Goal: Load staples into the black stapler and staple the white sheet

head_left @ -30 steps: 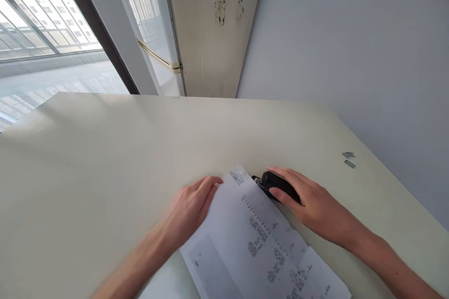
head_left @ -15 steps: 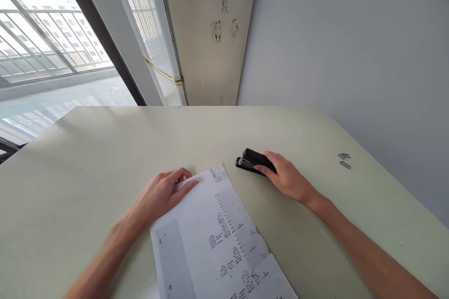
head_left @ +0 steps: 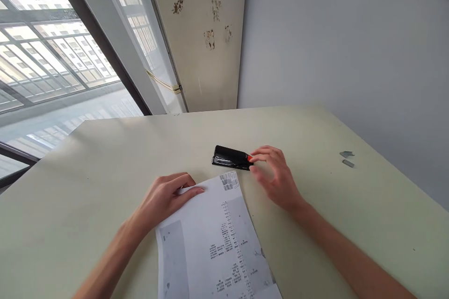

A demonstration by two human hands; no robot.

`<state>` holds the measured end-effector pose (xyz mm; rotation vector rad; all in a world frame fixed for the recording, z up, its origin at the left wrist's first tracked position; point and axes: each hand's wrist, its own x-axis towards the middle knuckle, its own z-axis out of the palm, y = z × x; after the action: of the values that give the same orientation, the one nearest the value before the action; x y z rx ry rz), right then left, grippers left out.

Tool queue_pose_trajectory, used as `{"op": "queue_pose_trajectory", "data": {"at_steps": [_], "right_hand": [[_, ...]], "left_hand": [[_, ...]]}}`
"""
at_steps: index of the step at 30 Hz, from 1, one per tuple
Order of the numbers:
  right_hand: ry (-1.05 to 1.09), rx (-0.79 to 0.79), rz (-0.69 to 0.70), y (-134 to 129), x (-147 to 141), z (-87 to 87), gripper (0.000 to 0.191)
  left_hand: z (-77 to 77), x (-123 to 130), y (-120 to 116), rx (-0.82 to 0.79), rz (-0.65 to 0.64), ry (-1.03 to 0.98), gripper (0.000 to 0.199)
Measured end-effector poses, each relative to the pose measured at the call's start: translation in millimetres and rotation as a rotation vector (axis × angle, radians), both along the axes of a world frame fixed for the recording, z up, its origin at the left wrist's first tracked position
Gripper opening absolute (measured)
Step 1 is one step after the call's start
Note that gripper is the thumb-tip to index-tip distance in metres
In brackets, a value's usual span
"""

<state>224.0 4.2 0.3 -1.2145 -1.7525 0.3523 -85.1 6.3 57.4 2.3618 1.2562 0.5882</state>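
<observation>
A black stapler [head_left: 231,158] with a red patch at its right end lies on its side on the table, just beyond the top edge of the paper. My right hand [head_left: 275,177] is at that red end, thumb and fingers apart; whether a fingertip still touches it I cannot tell. The printed sheets of paper [head_left: 203,238] lie in front of me, with small dark text and a grey block on the left. Their upper left edge is pinched between the thumb and fingers of my left hand [head_left: 171,198].
Two small grey pieces [head_left: 347,159] lie at the right on the pale table [head_left: 115,163]. A grey wall [head_left: 333,37] borders the table at right. Behind stand a stained cream fridge [head_left: 206,70] and a window [head_left: 52,46] at left.
The stapler has moved left from my right hand's grip and now rests on the table. My right hand has loosened around it. My left hand keeps hold of the paper.
</observation>
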Motion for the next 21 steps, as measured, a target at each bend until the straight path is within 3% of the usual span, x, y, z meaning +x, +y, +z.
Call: {"op": "queue_pose_trajectory", "data": {"at_steps": [7, 10, 12, 14, 16, 18, 21], "right_hand": [[0.085, -0.235, 0.208, -22.2, 44.3, 5.7, 0.025], [0.220, -0.328, 0.181, -17.9, 54.5, 7.1, 0.028], [0.298, -0.388, 0.111, -12.6, 62.4, 8.2, 0.032], [0.337, -0.428, 0.044, -6.6, 72.3, 8.3, 0.035], [0.344, -0.443, -0.022, -0.9, 83.3, 6.2, 0.039], [0.321, -0.458, -0.120, 3.6, 93.4, 2.0, 0.042], [0.278, -0.469, -0.266, 7.5, 103.1, -5.0, 0.043]], "left_hand": [[20.3, 63.1, 13.2, 0.214, -0.159, -0.012, 0.036], [24.5, 80.5, 24.6, 0.293, -0.179, -0.032, 0.036], [22.8, 87.2, 33.8, 0.366, -0.101, -0.110, 0.038], [15.5, 91.6, 43.8, 0.401, 0.068, -0.256, 0.043], [2.9, 95.2, 53.1, 0.322, 0.205, -0.391, 0.047], [-12.1, 98.1, 59.7, 0.162, 0.232, -0.458, 0.042], [-30.8, 100.1, 64.1, -0.021, 0.167, -0.481, 0.032]]}}
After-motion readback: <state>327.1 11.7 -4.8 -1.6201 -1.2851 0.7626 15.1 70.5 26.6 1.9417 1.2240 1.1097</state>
